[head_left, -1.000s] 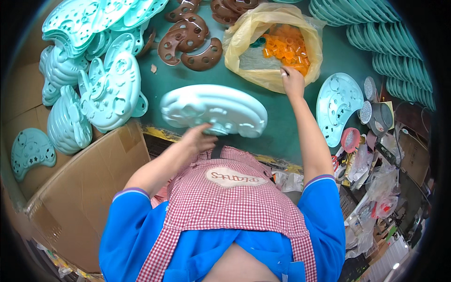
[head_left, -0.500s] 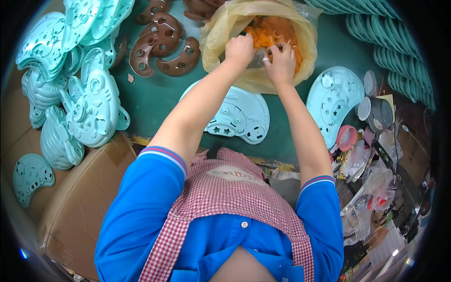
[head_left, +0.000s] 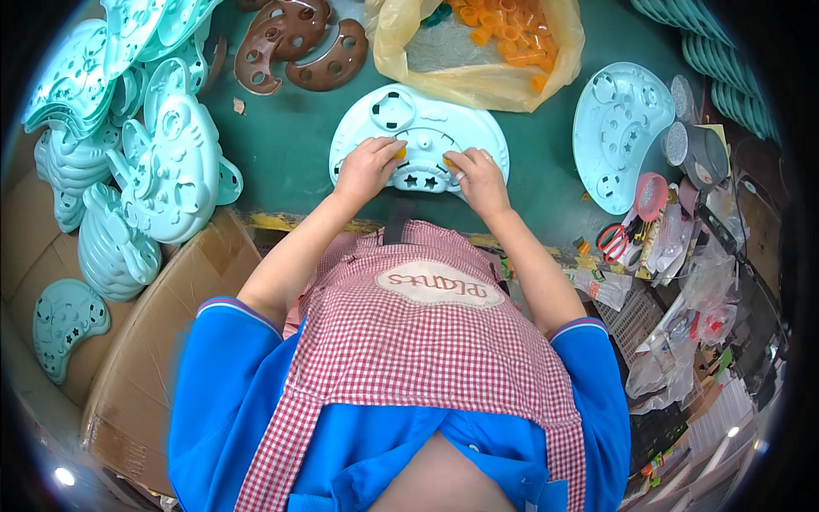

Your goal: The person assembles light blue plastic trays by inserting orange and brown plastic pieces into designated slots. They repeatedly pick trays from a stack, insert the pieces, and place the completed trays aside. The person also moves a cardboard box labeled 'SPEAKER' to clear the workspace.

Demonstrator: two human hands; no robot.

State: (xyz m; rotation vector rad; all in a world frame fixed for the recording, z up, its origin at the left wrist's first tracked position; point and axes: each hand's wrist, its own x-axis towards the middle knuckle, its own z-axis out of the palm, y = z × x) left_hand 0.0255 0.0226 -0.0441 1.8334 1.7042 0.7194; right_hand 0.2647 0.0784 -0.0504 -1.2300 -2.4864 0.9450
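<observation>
A light-blue moulded plastic panel (head_left: 465, 128) with round holes and star cut-outs lies on the green table in front of me. My left hand (head_left: 368, 171) pinches a small orange plastic piece (head_left: 400, 153) against the panel's left half. Likewise, my right hand (head_left: 479, 181) has its fingers closed on another orange plastic piece (head_left: 448, 163) at the right half. Both pieces are partly covered by fingertips. Beyond the panel, a yellowish plastic bag (head_left: 512, 96) gapes, with many loose orange pieces (head_left: 516, 34) inside, plus a few dark green ones (head_left: 437, 14).
Brown curved plastic parts (head_left: 337, 58) lie at the back left. Light-blue mouldings (head_left: 175, 162) pile up at left, beside a cardboard box (head_left: 162, 333). To the right are another blue panel (head_left: 618, 136), stacked blue parts (head_left: 742, 107), red-handled scissors (head_left: 611, 243) and a pink ring (head_left: 651, 194).
Both hands have come out of the bag, back toward me, each now with an orange piece at the blue panel. In the picture, the table things sit higher.
</observation>
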